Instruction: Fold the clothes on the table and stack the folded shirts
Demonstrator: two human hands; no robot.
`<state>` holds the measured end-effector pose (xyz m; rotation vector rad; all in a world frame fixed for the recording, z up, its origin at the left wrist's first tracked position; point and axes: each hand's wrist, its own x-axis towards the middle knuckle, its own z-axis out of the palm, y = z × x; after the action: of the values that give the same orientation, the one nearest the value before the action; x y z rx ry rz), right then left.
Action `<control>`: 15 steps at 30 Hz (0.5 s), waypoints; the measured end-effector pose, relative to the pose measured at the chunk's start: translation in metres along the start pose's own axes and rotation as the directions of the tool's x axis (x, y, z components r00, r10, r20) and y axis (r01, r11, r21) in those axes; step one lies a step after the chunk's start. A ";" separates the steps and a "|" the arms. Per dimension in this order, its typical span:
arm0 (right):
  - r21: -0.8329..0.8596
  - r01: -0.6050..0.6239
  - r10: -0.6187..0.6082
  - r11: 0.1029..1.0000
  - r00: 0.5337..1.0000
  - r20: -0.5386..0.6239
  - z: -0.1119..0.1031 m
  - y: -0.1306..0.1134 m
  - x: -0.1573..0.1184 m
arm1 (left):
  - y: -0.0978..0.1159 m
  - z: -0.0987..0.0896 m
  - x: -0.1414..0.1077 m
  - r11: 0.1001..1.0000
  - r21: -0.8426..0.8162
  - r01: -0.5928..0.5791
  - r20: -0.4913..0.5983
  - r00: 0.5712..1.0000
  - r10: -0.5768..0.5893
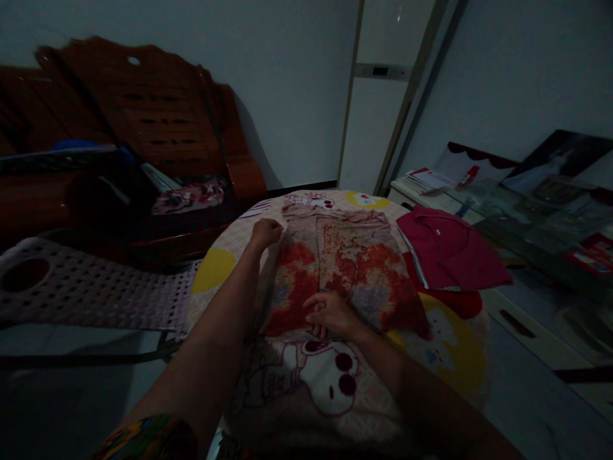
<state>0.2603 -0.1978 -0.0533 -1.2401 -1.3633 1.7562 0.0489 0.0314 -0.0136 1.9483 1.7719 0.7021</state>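
Note:
A beige garment with red-orange blotches [345, 262] lies spread on a round table with a cartoon-print cloth [330, 377]. At the garment's upper left edge is my left hand [268, 233], its fingers bent together; whether cloth is pinched in them is too dark to tell. My right hand [330, 313] rests over the garment's near edge, fingers apart and slightly curled, with nothing seen in it. To the right, a folded magenta garment [450, 249] lies on the table.
A carved wooden sofa [158, 115] with clothes on it stands at the back left, a woven chair [105, 281] nearer. Behind the table rises a tall white cabinet-like unit [373, 115]. On the right, a glass-topped stand [527, 223] holds papers and a picture.

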 end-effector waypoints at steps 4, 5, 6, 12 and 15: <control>-0.074 0.028 -0.029 0.997 1.000 -0.011 0.003 -0.003 -0.004 | -0.019 -0.010 -0.047 0.960 0.261 0.098 0.075 0.990 -0.122; -0.089 0.037 -0.038 0.995 0.999 -0.012 0.003 -0.003 -0.005 | -0.019 -0.010 -0.058 0.953 0.289 0.095 0.098 0.987 -0.129; -0.101 0.041 -0.043 0.994 0.999 -0.013 0.004 -0.004 -0.006 | -0.019 -0.011 -0.068 0.948 0.307 0.087 0.120 0.984 -0.129; -0.124 0.042 -0.049 0.991 0.997 -0.053 0.005 -0.003 -0.010 | -0.011 -0.017 -0.122 0.937 0.347 0.029 0.258 0.958 -0.125; -0.119 0.044 -0.054 0.992 0.996 -0.076 0.005 -0.002 -0.009 | -0.003 -0.017 -0.148 0.918 0.396 -0.001 0.273 0.955 -0.117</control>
<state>0.2590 -0.2075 -0.0484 -1.3132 -1.4565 1.5964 0.0266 -0.1162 -0.0159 2.1029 1.8747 0.0222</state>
